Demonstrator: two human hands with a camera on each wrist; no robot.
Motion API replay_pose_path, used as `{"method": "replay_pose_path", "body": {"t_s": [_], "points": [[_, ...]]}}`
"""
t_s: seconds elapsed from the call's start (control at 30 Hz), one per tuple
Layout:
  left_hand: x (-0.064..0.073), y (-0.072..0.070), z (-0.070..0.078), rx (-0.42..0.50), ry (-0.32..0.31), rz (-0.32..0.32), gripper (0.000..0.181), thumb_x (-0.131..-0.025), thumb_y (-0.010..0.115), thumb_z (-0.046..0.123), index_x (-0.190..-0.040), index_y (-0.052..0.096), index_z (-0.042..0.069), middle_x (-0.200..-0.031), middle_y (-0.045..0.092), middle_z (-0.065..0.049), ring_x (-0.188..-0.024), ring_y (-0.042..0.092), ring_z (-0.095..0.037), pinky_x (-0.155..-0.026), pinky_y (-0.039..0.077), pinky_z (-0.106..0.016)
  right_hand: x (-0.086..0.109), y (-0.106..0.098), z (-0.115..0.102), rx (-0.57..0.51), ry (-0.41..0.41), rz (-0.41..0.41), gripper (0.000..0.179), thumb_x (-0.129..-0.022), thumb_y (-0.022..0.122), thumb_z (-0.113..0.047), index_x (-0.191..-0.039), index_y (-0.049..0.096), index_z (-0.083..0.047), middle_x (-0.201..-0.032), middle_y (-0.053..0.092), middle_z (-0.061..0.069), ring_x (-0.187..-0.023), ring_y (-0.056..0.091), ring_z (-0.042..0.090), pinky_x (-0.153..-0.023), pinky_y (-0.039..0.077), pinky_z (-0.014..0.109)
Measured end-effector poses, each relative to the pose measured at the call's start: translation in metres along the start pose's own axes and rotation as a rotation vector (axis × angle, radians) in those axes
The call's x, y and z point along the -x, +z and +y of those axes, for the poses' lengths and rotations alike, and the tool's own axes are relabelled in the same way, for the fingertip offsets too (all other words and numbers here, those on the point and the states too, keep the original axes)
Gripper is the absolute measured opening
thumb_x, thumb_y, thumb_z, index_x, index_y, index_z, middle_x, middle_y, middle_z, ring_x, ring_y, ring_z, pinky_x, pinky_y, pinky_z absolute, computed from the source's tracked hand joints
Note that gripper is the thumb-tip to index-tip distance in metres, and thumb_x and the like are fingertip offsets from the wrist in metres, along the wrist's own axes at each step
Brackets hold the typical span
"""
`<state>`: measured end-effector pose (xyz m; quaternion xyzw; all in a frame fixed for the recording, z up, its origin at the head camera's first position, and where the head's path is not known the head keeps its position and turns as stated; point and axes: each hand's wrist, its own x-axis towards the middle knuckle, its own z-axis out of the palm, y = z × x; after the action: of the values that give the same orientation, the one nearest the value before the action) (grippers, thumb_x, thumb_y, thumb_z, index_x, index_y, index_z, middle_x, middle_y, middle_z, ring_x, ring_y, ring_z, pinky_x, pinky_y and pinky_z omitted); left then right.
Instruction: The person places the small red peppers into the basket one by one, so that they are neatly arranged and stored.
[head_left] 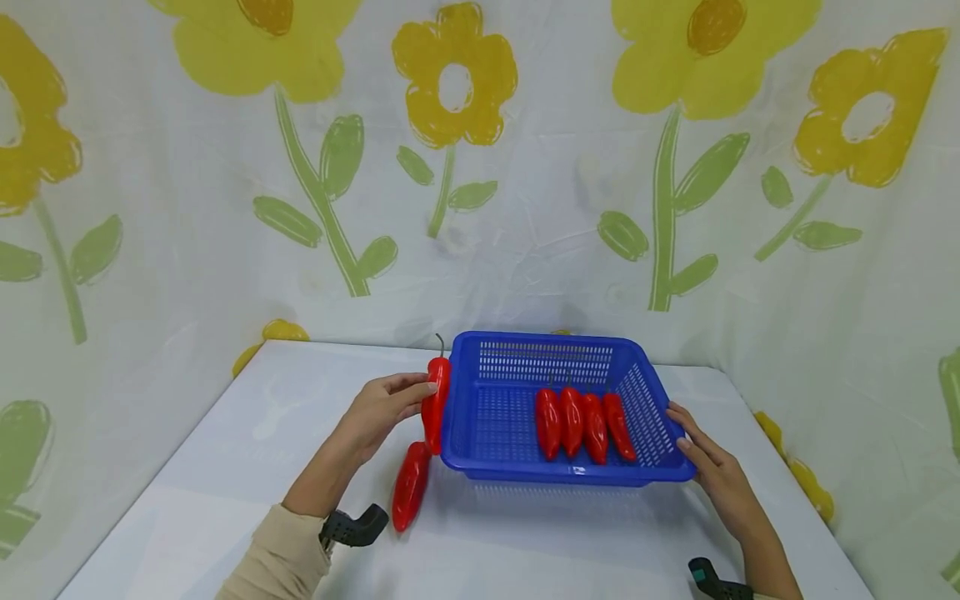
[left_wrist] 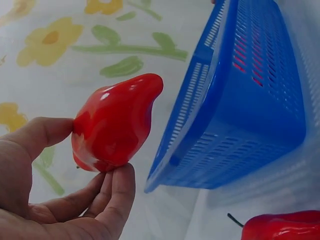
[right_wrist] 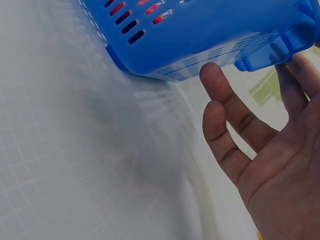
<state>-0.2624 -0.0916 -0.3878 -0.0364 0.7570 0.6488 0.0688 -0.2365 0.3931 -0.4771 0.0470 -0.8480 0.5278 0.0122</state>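
Note:
My left hand (head_left: 380,414) pinches a red pepper (head_left: 437,404) between thumb and fingertips, stem end up, beside the left rim of a blue plastic basket (head_left: 555,477). In the left wrist view, this pepper (left_wrist: 117,122) hangs apart from the basket wall (left_wrist: 250,120). Another red pepper (head_left: 409,492) lies on the table below the left hand. Several red peppers (head_left: 572,421) lie side by side in the right half of the basket. My right hand (head_left: 716,467) holds the basket's right rim; in the right wrist view, two fingers (right_wrist: 220,120) stand free of it.
The basket stands on a white table (head_left: 300,400). Behind it hangs a white cloth (head_left: 525,250) printed with yellow flowers. Each wrist carries a black device, such as the left wrist device (head_left: 356,527).

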Motion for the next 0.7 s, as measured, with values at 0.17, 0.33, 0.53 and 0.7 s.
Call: {"method": "replay_pose_path", "body": {"t_s": [0.17, 0.33, 0.53, 0.7], "points": [[-0.003, 0.004, 0.008, 0.009, 0.031, -0.041, 0.058, -0.091, 0.074, 0.033, -0.137, 0.056, 0.002, -0.131, 0.062, -0.016, -0.120, 0.060, -0.031, -0.103, 0.047, -0.047, 0.001, 0.000, 0.001, -0.005, 0.010, 0.001, 0.053, -0.107, 0.042, -0.045, -0.157, 0.034, -0.029, -0.166, 0.018, -0.003, -0.143, 0.026, 0.050, -0.096, 0.049, 0.035], [-0.008, 0.008, 0.019, 0.016, 0.053, -0.066, 0.056, -0.091, 0.073, 0.031, -0.136, 0.057, 0.001, -0.130, 0.062, -0.016, -0.118, 0.061, -0.031, -0.104, 0.047, -0.046, 0.001, 0.000, 0.001, 0.002, 0.002, 0.001, 0.053, -0.107, 0.042, -0.044, -0.157, 0.034, -0.030, -0.166, 0.018, -0.004, -0.143, 0.026, 0.050, -0.096, 0.049, 0.031], [-0.016, 0.017, 0.028, 0.016, 0.047, -0.113, 0.054, -0.092, 0.074, 0.028, -0.135, 0.057, 0.001, -0.130, 0.062, -0.014, -0.118, 0.062, -0.029, -0.101, 0.049, -0.043, 0.001, -0.002, 0.001, 0.010, -0.012, 0.013, 0.052, -0.107, 0.042, -0.043, -0.157, 0.034, -0.030, -0.165, 0.019, -0.006, -0.142, 0.027, 0.051, -0.094, 0.049, 0.027], [-0.020, 0.020, 0.034, 0.012, 0.050, -0.141, 0.054, -0.093, 0.073, 0.027, -0.136, 0.056, 0.000, -0.131, 0.061, -0.016, -0.119, 0.061, -0.030, -0.102, 0.048, -0.043, -0.001, -0.002, 0.002, -0.011, -0.035, -0.001, 0.051, -0.108, 0.041, -0.040, -0.157, 0.034, -0.029, -0.165, 0.019, -0.007, -0.143, 0.026, 0.050, -0.093, 0.047, 0.019]]}}
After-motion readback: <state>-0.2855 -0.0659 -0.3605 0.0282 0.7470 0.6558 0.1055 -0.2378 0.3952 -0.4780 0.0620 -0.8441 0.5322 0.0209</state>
